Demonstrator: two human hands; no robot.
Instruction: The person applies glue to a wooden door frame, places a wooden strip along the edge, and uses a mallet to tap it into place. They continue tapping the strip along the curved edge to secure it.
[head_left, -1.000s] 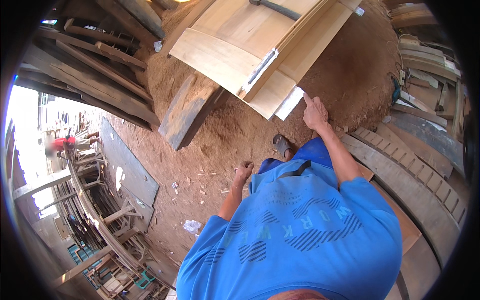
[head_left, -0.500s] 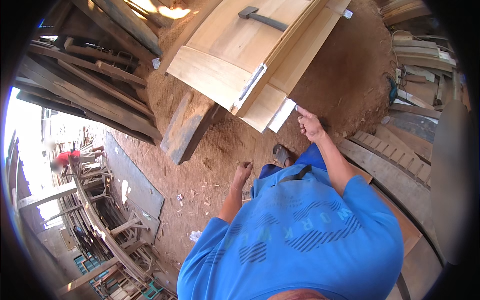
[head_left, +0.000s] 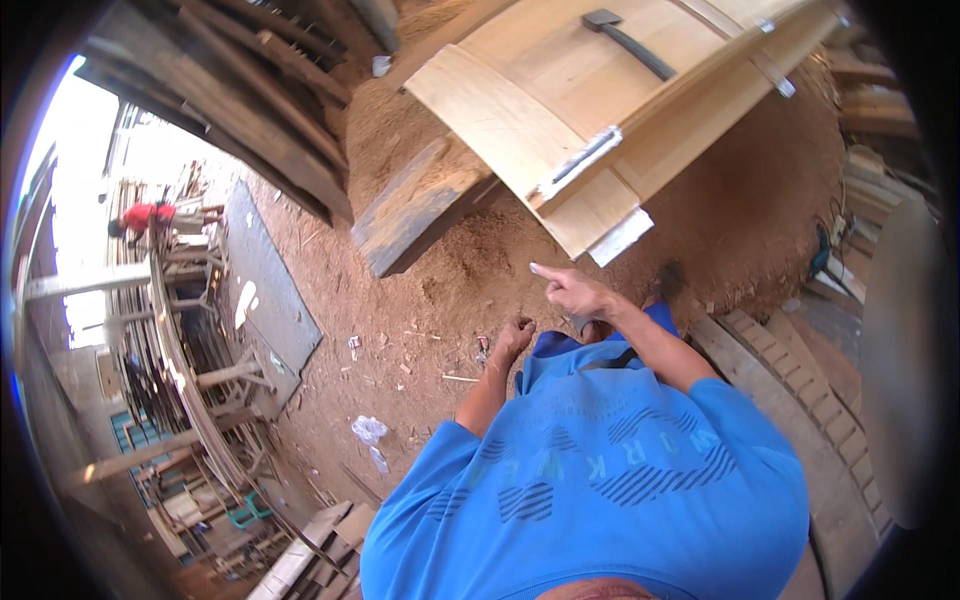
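My right hand (head_left: 578,292) is in front of the near edge of a pale wooden panel (head_left: 490,105), apart from it. Its index finger points out with white stuff on the tip, while the other fingers curl in. Just beyond it, a white-coated tenon (head_left: 621,236) sticks out from the panel's near corner. White also covers a narrow strip (head_left: 580,162) on the second, upper piece. My left hand (head_left: 515,338) hangs low beside my body with its fingers curled; whatever may be inside is hidden. A dark hammer (head_left: 630,44) lies on the panel.
A thick timber beam (head_left: 420,205) supports the panel's left side above sawdust-covered ground. Dark planks (head_left: 230,100) are stacked at upper left, a slotted board (head_left: 800,390) lies at right. A person in red (head_left: 147,216) is far left by a wood rack. Plastic litter (head_left: 369,430) lies on the ground.
My right hand has left the white-coated tenon and moved left along the panel's near side, index finger still out. The view has shifted, so the panel appears farther right. My left hand stays curled.
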